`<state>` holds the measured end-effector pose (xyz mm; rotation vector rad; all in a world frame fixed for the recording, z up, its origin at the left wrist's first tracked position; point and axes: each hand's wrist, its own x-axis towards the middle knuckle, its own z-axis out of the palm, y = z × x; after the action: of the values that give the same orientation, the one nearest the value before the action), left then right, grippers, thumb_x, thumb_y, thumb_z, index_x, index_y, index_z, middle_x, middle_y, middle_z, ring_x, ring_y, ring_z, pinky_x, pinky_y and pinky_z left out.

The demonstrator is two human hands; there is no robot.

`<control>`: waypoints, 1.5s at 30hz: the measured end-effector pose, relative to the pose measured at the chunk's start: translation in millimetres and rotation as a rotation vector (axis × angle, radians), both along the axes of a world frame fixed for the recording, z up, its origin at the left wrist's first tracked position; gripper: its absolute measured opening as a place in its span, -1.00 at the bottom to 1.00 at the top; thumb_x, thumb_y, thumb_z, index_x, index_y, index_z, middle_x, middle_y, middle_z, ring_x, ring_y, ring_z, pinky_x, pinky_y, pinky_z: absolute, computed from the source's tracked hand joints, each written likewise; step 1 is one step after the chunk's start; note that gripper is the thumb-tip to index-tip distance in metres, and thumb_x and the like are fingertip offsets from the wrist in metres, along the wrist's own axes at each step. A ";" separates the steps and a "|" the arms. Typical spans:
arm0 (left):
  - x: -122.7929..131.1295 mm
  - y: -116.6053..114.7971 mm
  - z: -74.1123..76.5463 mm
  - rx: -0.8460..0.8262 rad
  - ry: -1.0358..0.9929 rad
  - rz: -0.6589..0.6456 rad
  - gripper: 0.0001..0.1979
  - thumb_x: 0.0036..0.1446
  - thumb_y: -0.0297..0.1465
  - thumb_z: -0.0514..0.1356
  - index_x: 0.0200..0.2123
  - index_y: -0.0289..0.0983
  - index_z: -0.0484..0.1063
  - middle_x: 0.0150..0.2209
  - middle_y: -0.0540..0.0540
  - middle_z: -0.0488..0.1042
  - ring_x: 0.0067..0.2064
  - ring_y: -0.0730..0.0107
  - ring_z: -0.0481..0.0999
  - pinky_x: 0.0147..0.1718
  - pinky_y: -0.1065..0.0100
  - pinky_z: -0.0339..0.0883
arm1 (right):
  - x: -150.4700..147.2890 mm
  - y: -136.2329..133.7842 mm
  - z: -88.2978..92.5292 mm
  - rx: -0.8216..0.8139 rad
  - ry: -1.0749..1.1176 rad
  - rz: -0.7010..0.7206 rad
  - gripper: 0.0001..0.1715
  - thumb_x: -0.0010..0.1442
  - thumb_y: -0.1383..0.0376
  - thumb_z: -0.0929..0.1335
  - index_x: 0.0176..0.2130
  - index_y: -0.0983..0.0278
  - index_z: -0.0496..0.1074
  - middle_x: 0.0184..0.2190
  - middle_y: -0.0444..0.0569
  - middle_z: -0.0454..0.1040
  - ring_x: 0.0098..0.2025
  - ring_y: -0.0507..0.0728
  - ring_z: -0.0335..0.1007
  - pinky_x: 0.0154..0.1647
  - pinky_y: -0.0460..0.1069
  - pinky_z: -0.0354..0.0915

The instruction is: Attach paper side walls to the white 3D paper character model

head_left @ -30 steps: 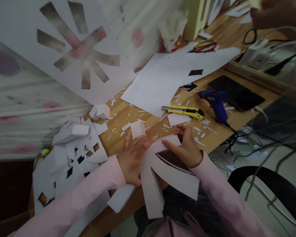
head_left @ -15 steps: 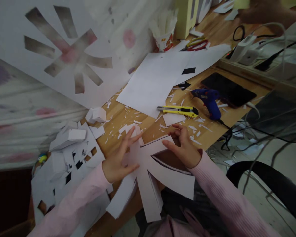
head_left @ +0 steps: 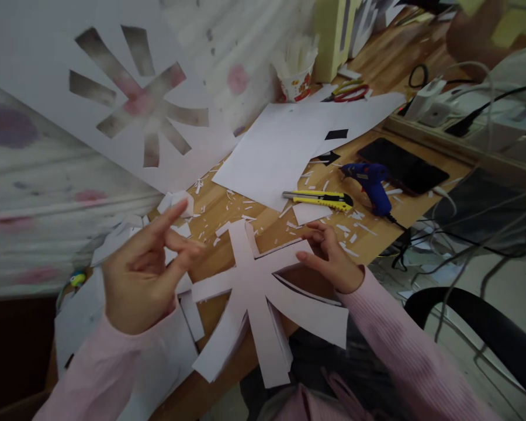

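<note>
A white cardboard character-shaped piece [head_left: 249, 275] with raised side walls and several spreading strokes sits at the table's front edge, its lower strokes reaching past that edge. My right hand [head_left: 331, 260] grips the end of its upper right stroke, thumb on the near side and fingers on the far side. To the left of the piece, my left hand [head_left: 144, 275] is raised and apart from it. Its index finger is stretched out and the thumb is apart from it; nothing shows between them. A yellow utility knife [head_left: 319, 199] lies just beyond the piece.
A blue glue gun [head_left: 370, 181] and a black phone [head_left: 403, 165] lie to the right. White sheets [head_left: 267, 152], pliers [head_left: 348, 92] and a cup of glue sticks [head_left: 296, 79] are farther back. A cut-out board [head_left: 127, 134] leans left; a power strip [head_left: 438, 108] is at right.
My left hand has come off the cardboard piece and moved left and up, uncovering its left stroke. My right hand stays at the upper right stroke. The view has shifted slightly.
</note>
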<state>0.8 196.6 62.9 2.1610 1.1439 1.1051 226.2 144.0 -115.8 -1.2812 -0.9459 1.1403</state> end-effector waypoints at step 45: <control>6.9 -117.3 -26.0 -0.742 -0.409 -0.258 -0.29 0.26 -0.33 0.15 0.35 -0.06 -0.17 -0.06 0.01 0.56 0.19 0.40 0.34 0.24 0.27 0.17 | -55.1 -88.4 133.7 0.639 -0.550 -0.125 -0.87 0.20 0.46 0.35 -0.29 0.24 0.45 -0.32 -0.12 0.44 -0.28 0.01 0.37 -0.26 -0.05 0.28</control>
<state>7.6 79.3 36.8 1.3789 0.8654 0.7828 171.1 55.6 18.0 -1.1015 -1.4634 0.3182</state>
